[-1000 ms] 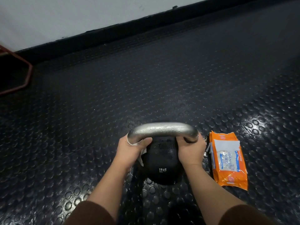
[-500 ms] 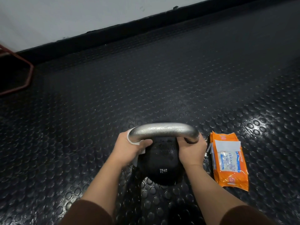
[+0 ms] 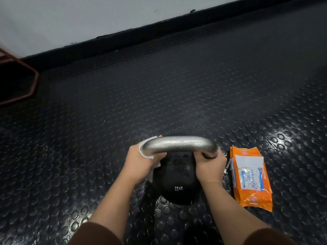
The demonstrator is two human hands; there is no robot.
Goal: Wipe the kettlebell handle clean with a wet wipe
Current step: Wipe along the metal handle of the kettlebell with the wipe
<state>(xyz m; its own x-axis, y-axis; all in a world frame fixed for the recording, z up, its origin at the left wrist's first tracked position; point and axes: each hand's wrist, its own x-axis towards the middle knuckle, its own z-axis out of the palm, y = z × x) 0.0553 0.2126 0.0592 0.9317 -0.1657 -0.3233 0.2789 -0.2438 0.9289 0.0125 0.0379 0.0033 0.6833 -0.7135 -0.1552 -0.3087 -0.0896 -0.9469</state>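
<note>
A black kettlebell (image 3: 177, 181) is sitting on the dark studded rubber floor (image 3: 177, 103), near the viewer and slightly right of centre, with white weight lettering showing on its near face. Its silvery metal handle (image 3: 178, 144) is arching across the top from left to right, catching the light along its upper surface. The left hand (image 3: 141, 163) is wrapping around the left end of the handle, fingers curled shut on a white wet wipe (image 3: 148, 157) that is lying pressed between the palm and the metal; a corner of the wipe is poking out at the far side of the handle's bend, and another flap is hanging down below the hand against the left side of the kettlebell body. The right hand (image 3: 209, 167) is closing around the right end of the handle where it bends down into the body, thumb lying along the near side, gripping the bare metal. The two hands are sitting apart, one at each end, with the middle of the handle exposed between them. Both forearms are reaching in from the near edge, with brown sleeves (image 3: 95, 234) pushed up at the bottom. Just to the right of the kettlebell, an orange pack of wipes (image 3: 250, 177) is lying flat on the floor, its white flap (image 3: 247, 160) peeled open at the far end. A reddish metal frame (image 3: 26, 82) is standing at the far left, and a pale wall (image 3: 88, 18) with a dark skirting is running along the far side.
</note>
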